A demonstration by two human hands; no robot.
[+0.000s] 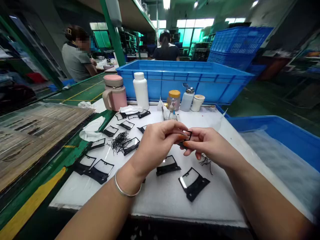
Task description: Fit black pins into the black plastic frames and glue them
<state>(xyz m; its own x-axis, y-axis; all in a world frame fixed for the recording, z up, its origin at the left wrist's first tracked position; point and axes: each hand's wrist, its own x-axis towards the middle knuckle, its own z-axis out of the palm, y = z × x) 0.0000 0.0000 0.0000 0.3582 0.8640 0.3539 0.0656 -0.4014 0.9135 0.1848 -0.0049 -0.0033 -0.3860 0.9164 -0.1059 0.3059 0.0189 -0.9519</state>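
Above the middle of the white work surface [160, 200], my left hand [160, 141] and my right hand [207, 143] meet, both closed on one small black-framed part [189, 134]. Fingers and thumbs cover most of it. Below them lie two black frames with clear windows, one [168, 167] beneath my left hand and one [196, 188] nearer the front edge. Thin black strips [206, 161] rest beside my right hand. Left of my left hand sits a heap of black strips [120, 141], with several more black frames [100, 170] spread around it.
Behind stand a pink mug [118, 96], a white bottle [141, 91], an orange-lidded jar [174, 100], a pump bottle [187, 100] and a small white pot [197, 103]. A large blue crate [185, 78] is beyond; another blue bin [287, 130] is right. Two people [77, 60] sit further back.
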